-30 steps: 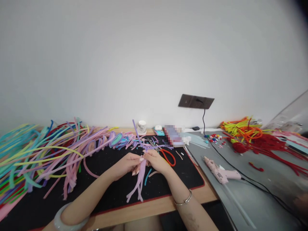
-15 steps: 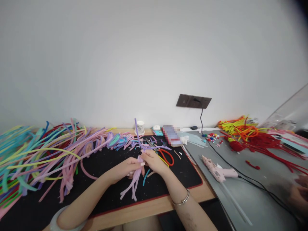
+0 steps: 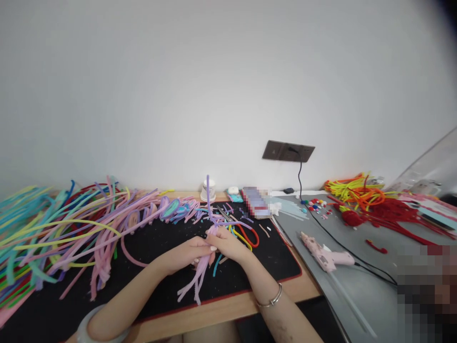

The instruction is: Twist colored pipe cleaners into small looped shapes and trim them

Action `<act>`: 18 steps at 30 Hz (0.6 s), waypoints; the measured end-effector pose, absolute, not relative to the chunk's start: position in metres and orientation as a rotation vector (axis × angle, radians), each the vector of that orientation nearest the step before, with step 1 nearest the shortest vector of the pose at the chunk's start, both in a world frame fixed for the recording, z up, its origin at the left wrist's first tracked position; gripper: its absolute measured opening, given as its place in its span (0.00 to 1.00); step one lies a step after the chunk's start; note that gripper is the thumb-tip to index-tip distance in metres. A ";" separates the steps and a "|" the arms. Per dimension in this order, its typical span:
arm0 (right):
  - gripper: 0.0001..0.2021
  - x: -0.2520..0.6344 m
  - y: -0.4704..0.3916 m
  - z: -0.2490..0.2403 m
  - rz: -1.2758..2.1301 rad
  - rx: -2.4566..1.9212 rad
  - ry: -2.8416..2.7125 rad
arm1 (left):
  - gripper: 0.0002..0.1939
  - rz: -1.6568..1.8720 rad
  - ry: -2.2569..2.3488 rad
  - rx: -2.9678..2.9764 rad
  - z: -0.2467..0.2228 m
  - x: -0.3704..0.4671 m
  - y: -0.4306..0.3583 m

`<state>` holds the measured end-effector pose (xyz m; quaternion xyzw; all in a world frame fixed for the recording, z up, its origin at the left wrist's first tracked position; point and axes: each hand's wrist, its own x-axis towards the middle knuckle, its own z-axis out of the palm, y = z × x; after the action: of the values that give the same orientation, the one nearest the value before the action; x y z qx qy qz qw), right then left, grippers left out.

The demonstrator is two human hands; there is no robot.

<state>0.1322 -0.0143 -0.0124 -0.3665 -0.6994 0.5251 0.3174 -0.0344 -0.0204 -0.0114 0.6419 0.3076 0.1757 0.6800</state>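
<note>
Both hands meet over the black mat [image 3: 160, 286] around a bundle of lilac pipe cleaners [image 3: 200, 276]. My left hand [image 3: 193, 252] is closed on its middle, and the loose ends hang toward the mat's front edge. My right hand [image 3: 224, 242] grips the bundle higher up, its fingers partly hidden. Above the hands, purple pipe cleaners [image 3: 208, 200] stick out, one upright and others spread sideways. Just behind the right hand lie scissors [image 3: 254, 234] with red-orange handles, partly covered, beside yellow and blue pipe cleaner pieces.
A large heap of coloured pipe cleaners [image 3: 71, 233] covers the left side. To the right, a pink glue gun [image 3: 326, 255] lies on a grey table with its cord running to a wall socket [image 3: 288, 150]. Red and yellow pipe cleaners [image 3: 378, 205] lie beyond. A white cup [image 3: 210, 190] stands behind.
The upright purple stem has swung from leaning left to nearly vertical, and the bundle has turned slightly. Both hands keep hold of it in almost the same place.
</note>
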 end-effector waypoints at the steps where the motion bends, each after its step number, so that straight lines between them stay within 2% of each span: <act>1: 0.15 0.133 -0.015 -0.012 1.387 -0.984 -1.834 | 0.23 0.387 0.694 1.441 -0.011 -0.034 -0.021; 12: 0.15 0.130 -0.016 -0.010 1.563 -1.021 -1.577 | 0.23 0.357 0.693 1.441 -0.009 -0.036 -0.021; 18: 0.16 0.129 -0.014 -0.003 1.495 -0.858 -1.324 | 0.24 0.337 0.700 1.446 -0.009 -0.036 -0.022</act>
<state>0.1286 -0.0138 -0.0035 -0.3495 -0.5391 0.6088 0.4654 -0.0364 -0.0218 -0.0088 0.6446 0.3122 0.1503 0.6815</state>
